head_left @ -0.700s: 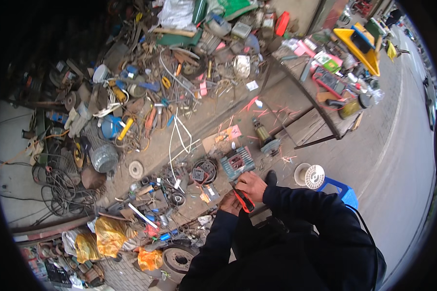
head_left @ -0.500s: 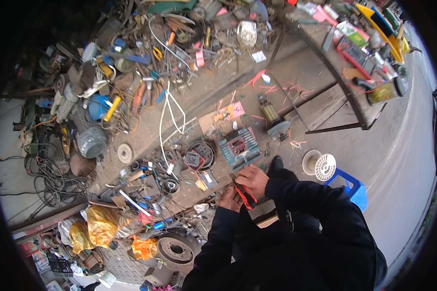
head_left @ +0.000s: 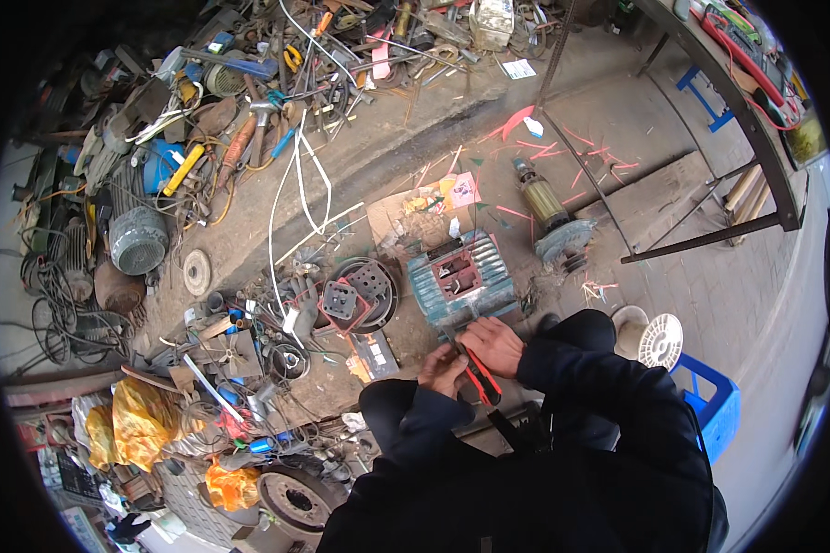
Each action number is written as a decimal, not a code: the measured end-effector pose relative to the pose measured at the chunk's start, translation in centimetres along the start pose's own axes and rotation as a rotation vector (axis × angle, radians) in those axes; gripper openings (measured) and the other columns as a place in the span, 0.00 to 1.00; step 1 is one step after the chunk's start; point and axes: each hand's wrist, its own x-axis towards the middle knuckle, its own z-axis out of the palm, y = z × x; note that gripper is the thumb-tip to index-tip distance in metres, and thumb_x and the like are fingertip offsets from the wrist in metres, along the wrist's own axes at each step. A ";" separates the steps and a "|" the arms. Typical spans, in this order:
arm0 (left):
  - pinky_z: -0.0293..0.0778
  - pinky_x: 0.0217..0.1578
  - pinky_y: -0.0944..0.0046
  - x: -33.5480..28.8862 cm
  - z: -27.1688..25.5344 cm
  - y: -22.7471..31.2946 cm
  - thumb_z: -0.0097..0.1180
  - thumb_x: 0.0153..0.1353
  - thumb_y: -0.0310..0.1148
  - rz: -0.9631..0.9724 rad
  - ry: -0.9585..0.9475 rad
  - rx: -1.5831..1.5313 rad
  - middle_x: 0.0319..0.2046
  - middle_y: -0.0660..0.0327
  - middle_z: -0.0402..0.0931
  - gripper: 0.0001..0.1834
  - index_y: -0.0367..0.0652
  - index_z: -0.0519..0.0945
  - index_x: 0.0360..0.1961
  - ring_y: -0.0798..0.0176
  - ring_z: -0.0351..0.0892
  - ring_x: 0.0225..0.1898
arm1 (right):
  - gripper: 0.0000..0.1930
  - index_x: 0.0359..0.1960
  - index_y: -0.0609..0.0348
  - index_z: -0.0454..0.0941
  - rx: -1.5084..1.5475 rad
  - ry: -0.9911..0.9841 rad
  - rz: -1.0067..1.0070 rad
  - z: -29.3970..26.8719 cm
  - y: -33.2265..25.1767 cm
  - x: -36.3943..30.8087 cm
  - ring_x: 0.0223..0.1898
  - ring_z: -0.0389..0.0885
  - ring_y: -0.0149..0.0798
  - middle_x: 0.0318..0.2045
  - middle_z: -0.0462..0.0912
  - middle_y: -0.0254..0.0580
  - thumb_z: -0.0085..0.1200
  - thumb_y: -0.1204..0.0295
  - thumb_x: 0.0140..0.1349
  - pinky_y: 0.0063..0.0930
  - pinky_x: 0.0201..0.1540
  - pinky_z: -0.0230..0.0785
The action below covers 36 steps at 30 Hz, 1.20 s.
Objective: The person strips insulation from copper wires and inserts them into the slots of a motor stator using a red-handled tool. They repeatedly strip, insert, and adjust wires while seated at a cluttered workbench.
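My right hand (head_left: 496, 345) is closed on pliers (head_left: 483, 380) with red and black handles, which slant down toward my body. Close by, my left hand (head_left: 441, 370) has its fingers pinched together at the head of the pliers; what lies in that pinch is too small to make out. Just beyond both hands stands a ribbed teal motor housing (head_left: 420, 288) with an open, red-edged box on top. To its right lies a motor rotor (head_left: 544, 201) with a grey end cover (head_left: 563, 241). Left of the housing, a square grey and red part (head_left: 343, 302) rests on a round dark ring (head_left: 392, 300).
A metal-framed table (head_left: 776, 180) stands at the right, with a white wire spool (head_left: 660, 341) and a blue plastic stool (head_left: 716, 424) nearer me. Tools, motors and scrap crowd the left and far side, beside a grey motor (head_left: 138, 244). Red scraps litter the ground.
My view has shifted, bringing the motor housing and rotor closer. Both hands remain together at the pliers, whose handles have tipped slightly. A knee now shows beside my left arm.
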 end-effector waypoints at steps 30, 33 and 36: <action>0.71 0.66 0.47 -26.1 -1.0 9.7 0.61 0.61 0.73 0.679 -0.714 0.218 0.68 0.33 0.70 0.63 0.30 0.56 0.78 0.38 0.77 0.66 | 0.18 0.49 0.55 0.77 0.944 0.047 0.761 -5.4 -2.8 2.1 0.26 0.70 0.26 0.30 0.76 0.31 0.50 0.53 0.76 0.24 0.29 0.65; 0.63 0.71 0.44 -32.4 0.5 11.9 0.63 0.55 0.76 0.719 -1.093 0.179 0.75 0.33 0.59 0.72 0.31 0.46 0.81 0.37 0.67 0.74 | 0.16 0.55 0.56 0.77 0.793 0.074 0.695 -3.5 -1.0 4.0 0.28 0.73 0.29 0.31 0.78 0.34 0.48 0.61 0.74 0.29 0.32 0.68; 0.56 0.73 0.38 -36.2 1.7 12.3 0.58 0.52 0.83 0.771 -1.367 0.181 0.77 0.29 0.53 0.78 0.25 0.44 0.80 0.33 0.59 0.77 | 0.20 0.60 0.58 0.77 0.564 0.080 0.574 -1.8 0.7 5.3 0.32 0.80 0.38 0.33 0.83 0.43 0.49 0.62 0.73 0.35 0.38 0.73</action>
